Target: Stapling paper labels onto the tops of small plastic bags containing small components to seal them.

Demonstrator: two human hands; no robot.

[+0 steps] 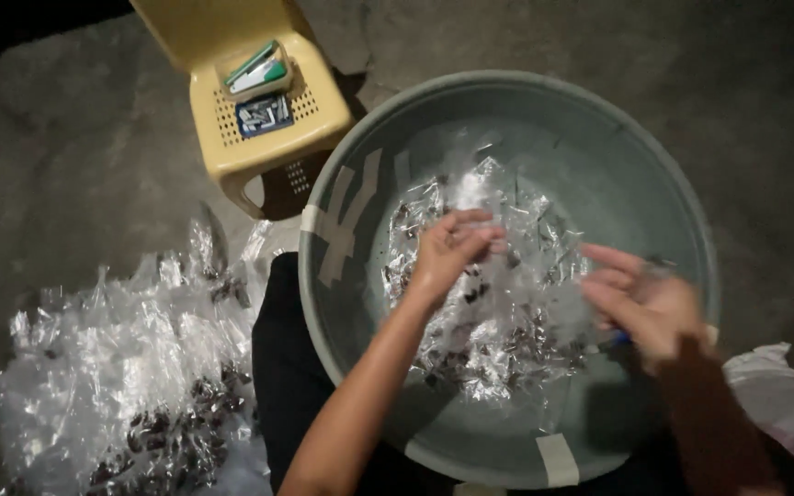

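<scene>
Glossy, crinkled clear plastic bags [493, 303] are glinting inside the smooth, matt grey-green plastic basin [654, 174], patched with matt tape strips [558, 457], while a matt yellow plastic stool [264, 101] is standing on rough, dull concrete floor [66, 156].

The small clear plastic packets [498, 312] lay in a loose, crinkled heap on the bottom of the big grey-green basin [360, 156]. Each was shiny and transparent, with small dark pieces inside. One packet [482, 184] stood higher than the heap, pinched in the left grip [452, 248]. The right grip [645, 303] was blurred above the heap's right edge.
</scene>
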